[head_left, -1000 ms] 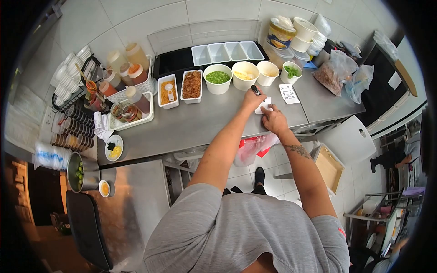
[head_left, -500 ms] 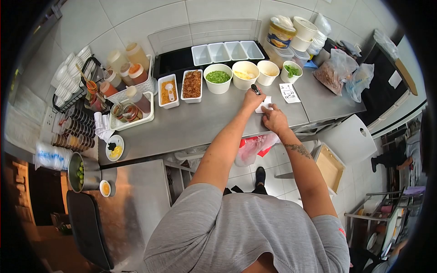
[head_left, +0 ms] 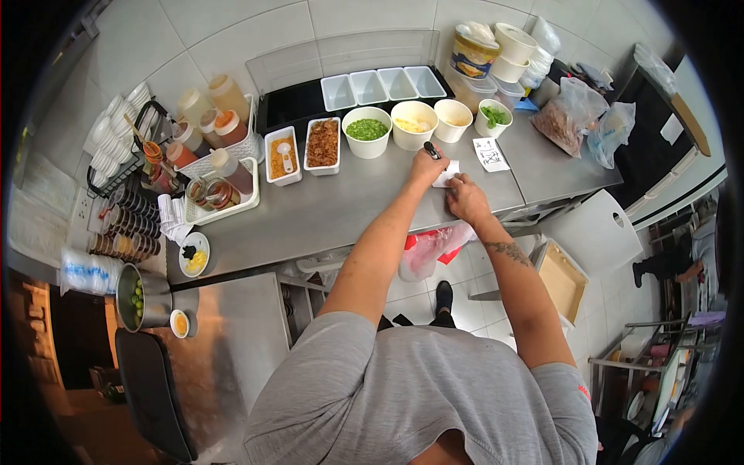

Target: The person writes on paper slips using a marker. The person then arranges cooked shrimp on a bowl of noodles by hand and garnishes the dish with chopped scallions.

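My left hand (head_left: 427,167) is closed around a black marker (head_left: 432,150), whose upper end sticks up above the fingers. Under it lies a small white slip of paper (head_left: 449,168) on the steel counter. The fingertips of my right hand (head_left: 467,198) are bent together on the slip's lower right edge, pinning it down. Whatever is written on this slip is too small to read. A second white paper with black handwriting (head_left: 491,155) lies flat to the right. Just behind my hands stand white tubs of chopped green onion (head_left: 366,132) and a pale yellow food (head_left: 414,124).
White trays of brown fried bits (head_left: 322,146) and orange crumbs (head_left: 284,155) stand to the left, near a basket of sauce bottles (head_left: 229,128). Plastic bags (head_left: 570,116) sit at the right. A grey chair (head_left: 593,236) is below the counter. Another person (head_left: 701,256) shows at far right.
My right index finger, stretched over the slip before, is now drawn back to its edge. My left hand and the marker have shifted slightly left. The camera view has moved a little.
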Demonstrator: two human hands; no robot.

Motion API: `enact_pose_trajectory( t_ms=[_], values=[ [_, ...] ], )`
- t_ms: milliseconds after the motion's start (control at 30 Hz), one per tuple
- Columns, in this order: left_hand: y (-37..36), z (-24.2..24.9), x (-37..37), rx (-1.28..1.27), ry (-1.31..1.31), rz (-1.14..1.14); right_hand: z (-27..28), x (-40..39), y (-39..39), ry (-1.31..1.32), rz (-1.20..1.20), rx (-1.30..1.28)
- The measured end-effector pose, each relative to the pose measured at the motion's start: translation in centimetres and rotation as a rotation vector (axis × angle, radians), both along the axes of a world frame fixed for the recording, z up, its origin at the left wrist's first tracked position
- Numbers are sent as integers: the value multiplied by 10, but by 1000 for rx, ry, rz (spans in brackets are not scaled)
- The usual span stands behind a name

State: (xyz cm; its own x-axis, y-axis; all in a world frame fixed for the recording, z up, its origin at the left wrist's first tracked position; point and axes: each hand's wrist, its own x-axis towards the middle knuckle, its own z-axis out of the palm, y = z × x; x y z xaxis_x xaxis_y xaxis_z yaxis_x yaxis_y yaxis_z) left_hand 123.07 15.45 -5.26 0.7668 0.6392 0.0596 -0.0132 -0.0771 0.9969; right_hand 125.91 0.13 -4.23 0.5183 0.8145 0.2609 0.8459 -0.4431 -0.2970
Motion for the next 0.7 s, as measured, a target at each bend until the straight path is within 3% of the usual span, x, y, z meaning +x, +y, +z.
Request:
enact_pose_trajectory(
  t_ms=[133,533,700],
  values=[
    [-2,-3,1,195,-2,48,3,0,0,-5,-6,-9],
    [-4,3,-7,85,27,-75,7,-2,1,10,-34,-60],
    [-8,-2,-3,153,-6,2,6,-1,-1,2,-31,-45]
  ],
)
